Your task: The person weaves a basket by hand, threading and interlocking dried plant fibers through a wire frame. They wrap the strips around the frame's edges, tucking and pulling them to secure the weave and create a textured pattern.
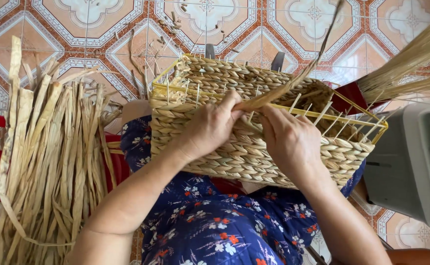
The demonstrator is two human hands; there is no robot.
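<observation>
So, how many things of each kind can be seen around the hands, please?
Hands: 2, left hand and right hand
Woven basket: 1
Strand held: 1
Heaps of dried straw: 2, and
Grey box: 1
Total: 7

The left hand point(210, 128) and right hand point(288, 142) cover part of the woven basket point(244, 157), so their fingertips' hold on the strand point(293, 81) is unclear. The dried strips point(53, 162) and grey box point(411, 162) are cut by picture edges.
</observation>
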